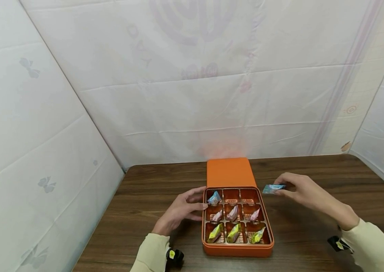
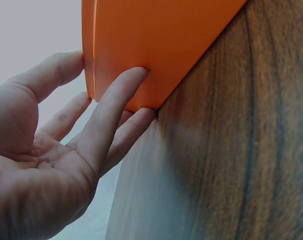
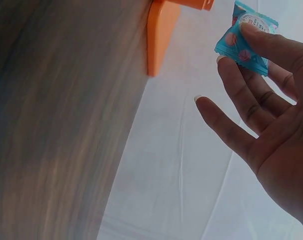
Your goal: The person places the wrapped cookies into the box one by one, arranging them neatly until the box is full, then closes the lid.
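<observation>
Left hand [image 1: 181,211], fingers straight, steadies the box [image 1: 237,247]; right hand [image 1: 302,192] pinches a blue candy [image 1: 273,188] (print apparently dotted) beside it

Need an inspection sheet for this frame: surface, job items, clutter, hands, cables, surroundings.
Surface: dark wood-grain table, bare around the box.
Job's things: orange box with a nine-cell tray; one blue candy back left, three pink in the middle row, three yellow in the front row; back middle and back right cells empty. Orange lid lies behind it. Blue candy wrapper held just right of the box.
Clutter: nothing seen.
Grippers: left hand rests straight fingers against the box's left wall; right hand pinches the blue candy wrapper.
Cables: nothing seen; small black wrist units only.
Surroundings: white printed sheets hung on three sides.
</observation>
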Demonstrator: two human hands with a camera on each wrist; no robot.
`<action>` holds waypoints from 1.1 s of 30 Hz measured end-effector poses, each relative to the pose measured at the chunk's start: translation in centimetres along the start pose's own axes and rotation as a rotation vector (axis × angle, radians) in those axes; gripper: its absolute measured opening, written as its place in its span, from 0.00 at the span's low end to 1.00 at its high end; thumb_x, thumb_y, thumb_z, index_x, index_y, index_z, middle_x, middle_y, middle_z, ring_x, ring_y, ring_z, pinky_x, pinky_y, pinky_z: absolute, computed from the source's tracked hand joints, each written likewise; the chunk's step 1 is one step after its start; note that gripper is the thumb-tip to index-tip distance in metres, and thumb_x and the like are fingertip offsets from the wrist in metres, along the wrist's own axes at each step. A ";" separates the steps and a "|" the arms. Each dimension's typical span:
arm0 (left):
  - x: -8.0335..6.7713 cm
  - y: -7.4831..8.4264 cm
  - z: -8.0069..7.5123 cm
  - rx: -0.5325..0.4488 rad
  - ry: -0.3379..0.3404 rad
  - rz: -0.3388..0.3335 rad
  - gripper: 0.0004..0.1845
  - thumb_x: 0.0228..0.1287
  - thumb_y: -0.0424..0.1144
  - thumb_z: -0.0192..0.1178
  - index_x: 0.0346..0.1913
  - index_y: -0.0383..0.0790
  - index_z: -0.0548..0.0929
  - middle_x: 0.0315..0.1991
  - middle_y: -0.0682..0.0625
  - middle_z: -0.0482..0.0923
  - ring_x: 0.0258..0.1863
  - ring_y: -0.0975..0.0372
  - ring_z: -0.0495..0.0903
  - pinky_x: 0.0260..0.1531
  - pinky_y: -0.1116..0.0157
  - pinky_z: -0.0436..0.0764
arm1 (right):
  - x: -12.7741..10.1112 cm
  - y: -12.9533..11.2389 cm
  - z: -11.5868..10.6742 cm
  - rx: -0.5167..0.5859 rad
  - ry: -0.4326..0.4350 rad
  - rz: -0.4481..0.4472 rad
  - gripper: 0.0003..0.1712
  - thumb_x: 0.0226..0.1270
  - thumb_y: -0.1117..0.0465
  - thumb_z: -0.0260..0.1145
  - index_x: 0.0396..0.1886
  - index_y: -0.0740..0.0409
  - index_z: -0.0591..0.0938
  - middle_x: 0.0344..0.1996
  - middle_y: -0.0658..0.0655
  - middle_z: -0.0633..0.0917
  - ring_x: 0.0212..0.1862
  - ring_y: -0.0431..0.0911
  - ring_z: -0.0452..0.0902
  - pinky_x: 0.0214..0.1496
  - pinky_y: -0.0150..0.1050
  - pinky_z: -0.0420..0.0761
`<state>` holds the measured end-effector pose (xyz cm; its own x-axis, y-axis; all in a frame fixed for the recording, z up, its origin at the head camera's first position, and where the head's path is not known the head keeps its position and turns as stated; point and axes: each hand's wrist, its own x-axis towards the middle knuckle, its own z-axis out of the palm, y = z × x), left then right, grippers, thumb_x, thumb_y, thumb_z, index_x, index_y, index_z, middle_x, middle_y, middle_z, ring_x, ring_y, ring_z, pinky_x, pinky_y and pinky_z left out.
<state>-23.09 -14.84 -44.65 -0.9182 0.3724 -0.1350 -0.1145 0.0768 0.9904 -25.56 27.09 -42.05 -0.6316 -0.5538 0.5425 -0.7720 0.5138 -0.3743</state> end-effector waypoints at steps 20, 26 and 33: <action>0.0 -0.1 0.1 0.000 0.008 0.011 0.35 0.72 0.34 0.71 0.79 0.43 0.73 0.71 0.34 0.74 0.56 0.48 0.86 0.43 0.48 0.90 | 3.2 -1.3 2.0 0.102 -0.032 0.006 0.19 0.62 0.73 0.79 0.45 0.46 0.86 0.40 0.38 0.86 0.39 0.34 0.82 0.38 0.35 0.85; 0.0 -0.1 0.0 -0.002 0.008 0.011 0.35 0.72 0.34 0.71 0.79 0.43 0.73 0.71 0.34 0.74 0.56 0.48 0.86 0.42 0.48 0.90 | 4.0 -1.7 2.5 0.089 -0.046 0.002 0.16 0.64 0.71 0.78 0.45 0.48 0.87 0.39 0.40 0.86 0.37 0.34 0.79 0.36 0.37 0.83; -0.1 0.0 0.0 0.003 0.010 0.010 0.35 0.71 0.34 0.72 0.79 0.43 0.73 0.71 0.34 0.74 0.56 0.48 0.86 0.43 0.48 0.90 | 5.1 -1.9 3.4 0.069 -0.082 -0.006 0.14 0.65 0.71 0.78 0.44 0.51 0.87 0.39 0.42 0.86 0.38 0.35 0.79 0.36 0.37 0.83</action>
<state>-22.98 -14.89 -44.66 -0.9231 0.3639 -0.1246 -0.1040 0.0759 0.9917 -27.52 21.03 -41.13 -0.6286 -0.6100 0.4823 -0.7770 0.4659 -0.4233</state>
